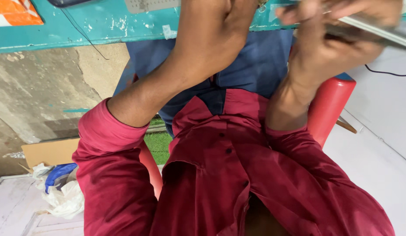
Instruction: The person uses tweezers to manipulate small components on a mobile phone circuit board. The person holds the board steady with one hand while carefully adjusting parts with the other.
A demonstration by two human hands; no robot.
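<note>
Count: two hands, left hand (211,30) and right hand (329,39); one flat grey panel (377,32); one red chair (329,107); one cardboard sheet (48,152); one teal table edge (80,26).

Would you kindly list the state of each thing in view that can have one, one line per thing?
left hand: raised at the table edge, fingers curled, nothing visible in it
right hand: blurred, closed on a flat grey object
flat grey object: held at a tilt, blurred
teal table: paint chipped
red shirt: sleeves rolled up, collar open
red chair: sat on
white plastic bag: crumpled on the floor
</note>
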